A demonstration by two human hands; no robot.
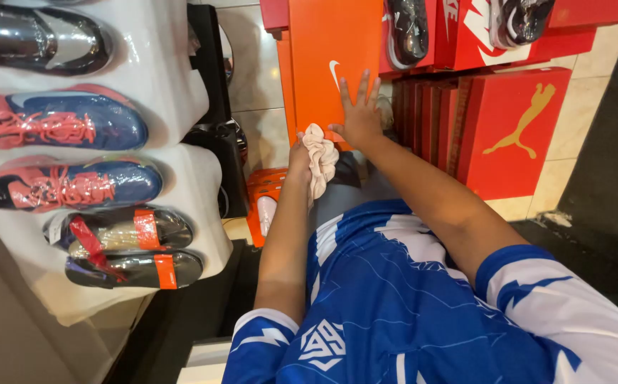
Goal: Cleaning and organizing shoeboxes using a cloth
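Note:
My right hand (358,115) lies flat with fingers spread against the front of an upright orange shoebox (323,43). My left hand (300,154) grips a crumpled pale pink cloth (320,158) and presses it to the lower edge of that same box. The cloth hangs down past my wrist. Both forearms reach forward from blue and white jersey sleeves.
Red shoebox stacks (512,131) stand right of the orange one, with dark shoes (408,28) resting on top. White wall shelves (174,92) at left carry blue and pink shoes (60,121) and silver and orange ones (128,249). A black stand (216,135) rises between shelves and boxes over a tiled floor.

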